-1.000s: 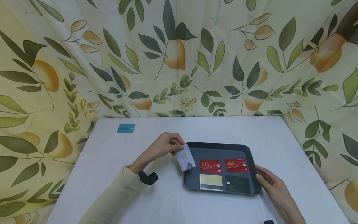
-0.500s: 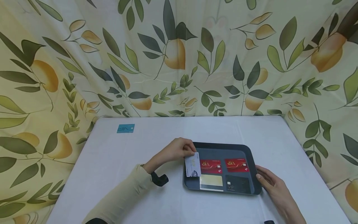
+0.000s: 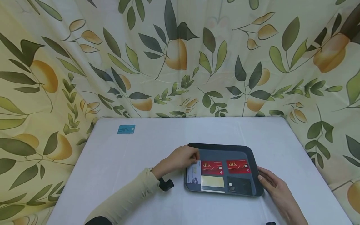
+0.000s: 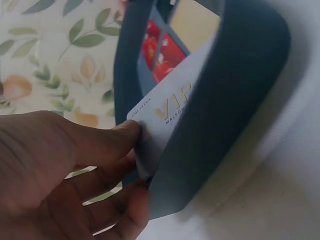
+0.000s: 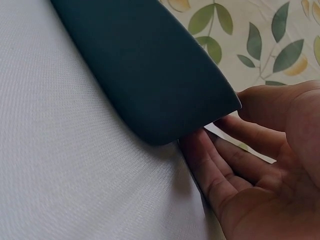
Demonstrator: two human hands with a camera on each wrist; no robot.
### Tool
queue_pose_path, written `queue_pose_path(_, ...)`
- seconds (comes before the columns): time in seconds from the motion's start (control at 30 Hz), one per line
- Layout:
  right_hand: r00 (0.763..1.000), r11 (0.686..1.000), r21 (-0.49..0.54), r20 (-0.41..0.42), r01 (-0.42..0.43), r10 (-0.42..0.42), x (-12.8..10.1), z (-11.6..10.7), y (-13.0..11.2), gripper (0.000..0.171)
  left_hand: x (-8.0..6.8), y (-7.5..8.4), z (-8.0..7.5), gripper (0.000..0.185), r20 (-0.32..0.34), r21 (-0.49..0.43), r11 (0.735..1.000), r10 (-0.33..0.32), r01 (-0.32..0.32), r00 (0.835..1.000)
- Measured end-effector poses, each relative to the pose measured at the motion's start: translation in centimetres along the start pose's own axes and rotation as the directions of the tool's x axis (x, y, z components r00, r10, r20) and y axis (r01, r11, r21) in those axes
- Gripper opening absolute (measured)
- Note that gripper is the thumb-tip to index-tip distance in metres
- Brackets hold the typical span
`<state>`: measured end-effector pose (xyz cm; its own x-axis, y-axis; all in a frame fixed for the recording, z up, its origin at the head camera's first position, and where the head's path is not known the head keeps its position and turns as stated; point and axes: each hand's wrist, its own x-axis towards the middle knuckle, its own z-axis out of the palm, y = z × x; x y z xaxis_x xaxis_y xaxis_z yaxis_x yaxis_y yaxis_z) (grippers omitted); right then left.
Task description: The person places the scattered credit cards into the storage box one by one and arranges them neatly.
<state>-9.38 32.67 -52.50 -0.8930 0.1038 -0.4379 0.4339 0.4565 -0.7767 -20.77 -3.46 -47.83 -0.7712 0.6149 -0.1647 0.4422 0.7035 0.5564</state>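
A dark tray (image 3: 222, 146) lies on the white table. In it lie two red VIP cards (image 3: 211, 167) (image 3: 238, 166), a cream card (image 3: 212, 182) and a black VIP card (image 3: 238, 186). My left hand (image 3: 196, 160) pinches a silver VIP card (image 3: 194, 175) by its far end, low over the tray's left side beside the first red card. The left wrist view shows thumb and fingers (image 4: 131, 136) on the silver card (image 4: 172, 112) just inside the tray rim (image 4: 225, 100). My right hand (image 3: 267, 182) rests with straight fingers (image 5: 235, 160) against the tray's near right corner (image 5: 150, 65).
A blue card (image 3: 126, 129) lies alone at the table's far left corner. A leaf-and-fruit patterned curtain (image 3: 180, 56) hangs behind and around the table (image 3: 140, 150). A black wrist device (image 3: 166, 184) sits on my left forearm.
My left hand carried the silver card rightward and down, from the tray's left rim to low inside its left side, turning it upright lengthwise. The right hand stayed put.
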Motion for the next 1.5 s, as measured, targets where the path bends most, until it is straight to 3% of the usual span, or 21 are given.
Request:
queue_pose_path(0.23,1.0,0.999,0.039,0.021,-0.02,0.02,0.1,0.0,0.1,0.086,-0.1,0.6,0.7,0.004,0.011,0.228,0.972,0.052,-0.053,0.999)
queue_pose_path(0.43,1.0,0.999,0.046,0.021,-0.017,0.016,0.1,-0.1,0.1,0.085,-0.2,0.8,1.3,0.007,0.01,0.341,0.937,0.074,-0.073,0.997)
queue_pose_path(0.7,0.999,0.999,0.049,0.03,-0.022,0.021,0.0,-0.1,0.0,0.086,-0.5,1.0,2.0,0.004,-0.023,0.397,0.913,0.112,-0.094,0.993)
queue_pose_path(0.87,0.999,0.998,0.054,0.029,-0.017,0.016,0.0,-0.1,0.0,0.086,-0.5,1.1,2.6,0.003,-0.036,0.432,0.899,0.089,-0.065,0.995)
queue_pose_path(1.13,1.0,0.999,0.049,0.021,-0.005,0.004,0.0,-0.1,0.1,0.085,-0.6,1.2,3.1,0.016,-0.056,0.503,0.864,0.072,-0.035,0.996)
queue_pose_path(1.5,1.0,0.999,0.044,0.024,-0.015,0.014,0.1,-0.2,0.1,0.084,-0.7,1.3,3.3,0.017,-0.063,0.513,0.857,0.08,-0.037,0.995)
